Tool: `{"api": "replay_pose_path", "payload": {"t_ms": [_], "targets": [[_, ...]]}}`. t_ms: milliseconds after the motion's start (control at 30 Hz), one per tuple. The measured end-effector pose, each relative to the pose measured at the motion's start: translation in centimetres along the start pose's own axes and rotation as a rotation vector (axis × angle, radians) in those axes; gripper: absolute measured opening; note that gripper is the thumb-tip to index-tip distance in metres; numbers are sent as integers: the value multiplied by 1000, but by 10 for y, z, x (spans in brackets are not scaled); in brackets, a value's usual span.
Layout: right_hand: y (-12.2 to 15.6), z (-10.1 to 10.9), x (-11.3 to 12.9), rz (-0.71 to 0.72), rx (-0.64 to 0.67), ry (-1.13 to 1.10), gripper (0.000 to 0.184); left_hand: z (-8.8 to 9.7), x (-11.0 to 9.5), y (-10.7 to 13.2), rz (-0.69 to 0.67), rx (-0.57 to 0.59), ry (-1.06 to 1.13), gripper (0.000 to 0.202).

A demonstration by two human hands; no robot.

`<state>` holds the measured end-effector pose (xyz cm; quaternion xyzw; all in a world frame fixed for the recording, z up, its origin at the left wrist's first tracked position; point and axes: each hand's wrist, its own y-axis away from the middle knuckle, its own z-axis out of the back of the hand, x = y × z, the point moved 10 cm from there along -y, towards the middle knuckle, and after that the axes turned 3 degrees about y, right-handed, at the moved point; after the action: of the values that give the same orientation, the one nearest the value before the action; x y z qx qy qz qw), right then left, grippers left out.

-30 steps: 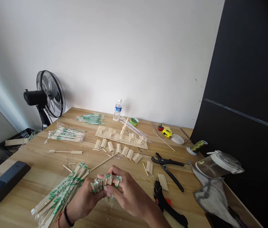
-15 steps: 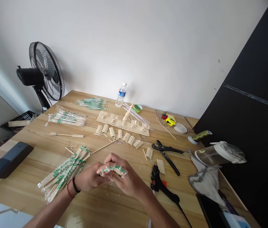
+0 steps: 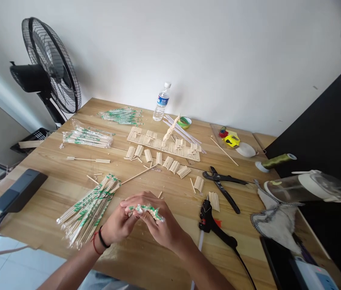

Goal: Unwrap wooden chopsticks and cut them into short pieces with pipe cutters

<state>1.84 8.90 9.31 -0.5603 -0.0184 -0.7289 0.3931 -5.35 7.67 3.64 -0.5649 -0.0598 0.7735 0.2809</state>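
Note:
Above the front of the table, my left hand (image 3: 121, 223) and my right hand (image 3: 161, 223) are closed together around a small bundle of wrapped chopsticks (image 3: 150, 211). Only the green-and-clear wrapper ends show between the fingers and thumbs; the rest is hidden. A thin stick tip pokes out just beyond my right hand. To the left lies a loose pile of wrapped chopsticks (image 3: 88, 211). Beyond the hands, several small panels of cut sticks (image 3: 168, 162) lie in a row before a long stick-built base (image 3: 164, 146) with an upright twisted stick piece on it.
To the right lie a black glue gun (image 3: 215, 223), pliers (image 3: 223, 185), a cloth (image 3: 279, 223) and a clear container (image 3: 297, 187). A water bottle (image 3: 161, 102) stands at the back. A power bank-like box (image 3: 21, 191) sits left, near a black fan (image 3: 52, 68).
The head view has shifted, so the table things appear farther right and most sit higher. Both hands keep their hold on the bundle, and a stick tip now shows beyond the right hand.

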Motion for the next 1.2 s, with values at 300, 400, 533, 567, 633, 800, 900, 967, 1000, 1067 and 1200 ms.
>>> {"api": "replay_pose_path", "payload": {"t_ms": [300,400,533,567,633,800,900,967,1000,1067,1200], "targets": [[17,-4,-1,92,-75,-26,28,-6,3,14,-52,-19,-13,30],[17,-1,-6,81,-100,-25,31,-9,14,16,-43,-28,-48,28],[18,0,-16,52,-106,14,36,-15,24,13,-38,7,-58,29],[19,0,-19,43,-104,29,37,-17,25,12,-30,23,-49,29],[22,-1,-23,37,-105,58,37,-20,29,11,-2,47,-33,30],[32,-3,-31,20,-112,109,36,-26,34,12,60,86,-7,34],[35,-2,-35,5,-131,99,36,-31,33,10,76,114,-1,37],[35,-1,-35,12,-139,70,35,-33,32,6,89,135,4,39],[35,0,-36,11,-140,56,34,-32,31,4,97,145,5,40],[33,1,-39,-10,-147,37,31,-26,27,0,123,171,4,38],[30,-1,-43,-26,-183,-3,28,0,17,0,238,307,-118,39]]}}
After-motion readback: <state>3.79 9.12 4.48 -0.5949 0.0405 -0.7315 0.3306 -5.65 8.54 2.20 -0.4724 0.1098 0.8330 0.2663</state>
